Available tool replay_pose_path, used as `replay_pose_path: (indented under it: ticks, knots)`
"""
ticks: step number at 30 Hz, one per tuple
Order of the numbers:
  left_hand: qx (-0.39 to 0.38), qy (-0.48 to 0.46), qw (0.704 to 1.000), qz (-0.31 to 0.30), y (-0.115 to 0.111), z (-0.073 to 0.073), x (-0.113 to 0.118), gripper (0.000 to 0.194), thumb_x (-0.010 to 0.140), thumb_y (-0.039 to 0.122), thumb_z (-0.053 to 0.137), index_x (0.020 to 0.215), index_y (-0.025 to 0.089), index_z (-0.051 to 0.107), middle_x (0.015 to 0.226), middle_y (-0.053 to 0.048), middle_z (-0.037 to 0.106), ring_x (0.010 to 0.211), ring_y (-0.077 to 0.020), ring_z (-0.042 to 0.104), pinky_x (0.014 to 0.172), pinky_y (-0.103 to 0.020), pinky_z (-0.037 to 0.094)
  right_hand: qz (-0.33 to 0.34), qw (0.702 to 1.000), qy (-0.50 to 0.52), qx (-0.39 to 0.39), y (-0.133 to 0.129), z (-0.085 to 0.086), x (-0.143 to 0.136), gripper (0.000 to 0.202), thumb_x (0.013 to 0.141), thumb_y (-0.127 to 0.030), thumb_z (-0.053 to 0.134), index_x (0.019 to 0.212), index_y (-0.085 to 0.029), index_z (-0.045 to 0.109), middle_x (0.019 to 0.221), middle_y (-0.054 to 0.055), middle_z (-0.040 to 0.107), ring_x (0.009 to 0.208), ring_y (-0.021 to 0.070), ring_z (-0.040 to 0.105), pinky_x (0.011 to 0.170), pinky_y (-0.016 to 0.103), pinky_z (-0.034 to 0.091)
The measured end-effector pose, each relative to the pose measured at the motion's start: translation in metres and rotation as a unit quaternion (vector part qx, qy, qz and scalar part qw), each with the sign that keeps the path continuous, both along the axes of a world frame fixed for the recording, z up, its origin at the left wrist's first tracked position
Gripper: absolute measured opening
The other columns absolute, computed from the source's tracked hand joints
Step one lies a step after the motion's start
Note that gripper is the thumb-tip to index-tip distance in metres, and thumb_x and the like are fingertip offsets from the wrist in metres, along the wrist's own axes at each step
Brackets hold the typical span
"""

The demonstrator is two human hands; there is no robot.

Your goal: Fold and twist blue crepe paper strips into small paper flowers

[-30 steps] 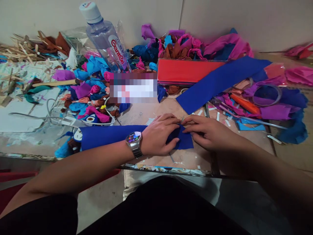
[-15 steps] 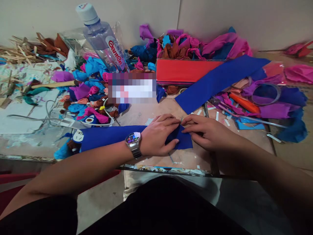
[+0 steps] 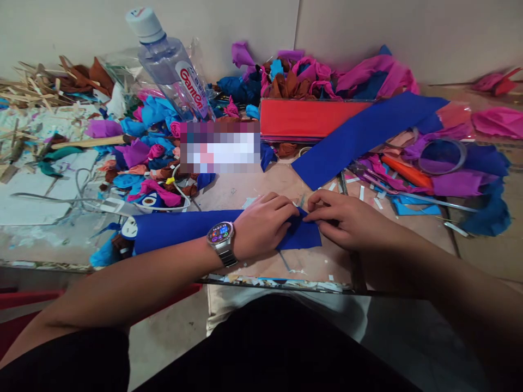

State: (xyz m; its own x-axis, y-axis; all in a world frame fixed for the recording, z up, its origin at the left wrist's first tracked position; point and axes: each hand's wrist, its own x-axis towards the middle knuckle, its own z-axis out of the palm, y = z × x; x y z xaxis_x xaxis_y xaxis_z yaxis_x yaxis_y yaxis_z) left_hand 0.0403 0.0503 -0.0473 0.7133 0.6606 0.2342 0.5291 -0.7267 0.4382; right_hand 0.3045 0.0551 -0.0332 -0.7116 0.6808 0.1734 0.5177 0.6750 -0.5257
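Note:
A long dark blue strip (image 3: 175,230) lies flat along the table's front part. My left hand (image 3: 263,223), with a watch on the wrist, rests on it near its right end, fingers curled down and the fingertips partly hidden. At the strip's right end, the thumb and fingers of my right hand (image 3: 337,218) are pinched together at its upper edge. Whatever lies between them is too small to make out. Behind my hands, a second blue strip (image 3: 351,139) lies slanted across a red packet (image 3: 302,117).
A clear bottle (image 3: 175,76) stands at the back left, near crumpled coloured pieces (image 3: 151,147) and a white cable (image 3: 81,198). Thin wooden sticks (image 3: 32,87) are heaped at the far left. On the right lie a tape roll (image 3: 443,156) and an orange tool (image 3: 406,171).
My left hand's fingers have curled in, and its thumb, stretched over the strip before, is now tucked under. My right hand has barely moved.

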Motion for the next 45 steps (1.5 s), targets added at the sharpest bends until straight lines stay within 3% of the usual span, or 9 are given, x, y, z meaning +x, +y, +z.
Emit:
replay_pose_path:
  ticks: [8,12,16,20,26,32,38,45]
  knots:
    - [0.019,-0.057,0.998,-0.017,0.001,-0.005,-0.001,0.034,0.098,0.004,0.05,0.122,0.02,0.068,0.116,-0.007,0.07,0.103,-0.0186,0.069,0.094,-0.035,0.059,0.002,1.0,0.005,-0.006,0.001,-0.001,0.001,0.03,0.094,-0.015,0.058,0.107,-0.027,0.081,0.118,0.008,0.073,0.1,0.0222,0.075,0.089,0.038,0.061]
    - [0.057,-0.095,0.994,-0.019,0.001,-0.005,-0.001,0.035,0.099,0.003,0.046,0.12,0.02,0.069,0.113,-0.007,0.072,0.104,-0.0174,0.068,0.094,-0.034,0.06,-0.009,0.999,0.02,-0.031,0.002,0.001,0.002,0.023,0.094,-0.014,0.057,0.095,-0.025,0.077,0.121,0.008,0.073,0.101,0.0219,0.074,0.09,0.037,0.058]
    - [0.077,-0.116,0.99,-0.019,0.0,-0.004,-0.001,0.037,0.1,0.004,0.045,0.12,0.023,0.069,0.115,-0.006,0.072,0.105,-0.0178,0.067,0.095,-0.037,0.06,-0.05,0.993,0.052,-0.096,0.005,0.005,0.002,0.024,0.094,-0.012,0.052,0.085,-0.024,0.07,0.105,0.003,0.078,0.092,0.0204,0.074,0.084,0.034,0.056]
    - [0.066,-0.1,0.993,-0.013,0.0,-0.002,-0.002,0.036,0.099,0.004,0.048,0.121,0.022,0.069,0.119,-0.008,0.07,0.109,-0.0196,0.064,0.098,-0.039,0.059,-0.078,0.983,0.082,-0.145,0.007,0.006,0.0,0.026,0.094,-0.013,0.053,0.09,-0.024,0.075,0.092,0.0,0.081,0.083,0.019,0.074,0.076,0.031,0.056]
    - [0.016,-0.044,0.999,-0.007,0.002,0.004,-0.002,0.028,0.097,0.019,0.061,0.124,0.02,0.066,0.141,-0.014,0.064,0.131,-0.0299,0.057,0.114,-0.055,0.051,-0.03,0.995,0.065,-0.065,0.004,0.004,-0.002,0.03,0.093,-0.01,0.053,0.099,-0.024,0.078,0.102,0.003,0.082,0.093,0.0201,0.077,0.086,0.033,0.058]
    - [0.028,-0.055,0.998,-0.025,0.004,0.0,-0.003,0.021,0.098,0.021,0.06,0.115,0.022,0.073,0.143,-0.007,0.069,0.135,-0.0298,0.056,0.117,-0.054,0.048,-0.019,0.999,0.035,-0.024,0.002,0.002,-0.001,0.03,0.095,-0.011,0.053,0.105,-0.023,0.078,0.108,0.006,0.081,0.097,0.0222,0.077,0.089,0.034,0.058]
    - [0.045,-0.056,0.997,-0.028,0.004,-0.005,-0.003,0.03,0.099,0.024,0.061,0.127,0.021,0.073,0.143,-0.008,0.069,0.135,-0.0292,0.056,0.118,-0.053,0.047,-0.022,1.0,0.018,-0.003,0.002,-0.001,0.0,0.03,0.097,-0.013,0.053,0.11,-0.023,0.078,0.112,0.007,0.079,0.1,0.0221,0.077,0.09,0.035,0.058]
    - [0.03,0.018,0.999,-0.014,0.003,-0.006,-0.003,0.042,0.096,0.023,0.061,0.137,0.019,0.07,0.152,-0.01,0.063,0.143,-0.0344,0.05,0.12,-0.059,0.044,-0.03,0.999,0.013,0.008,0.001,-0.005,0.001,0.029,0.097,-0.014,0.055,0.109,-0.022,0.08,0.117,0.008,0.077,0.105,0.0238,0.076,0.094,0.036,0.059]
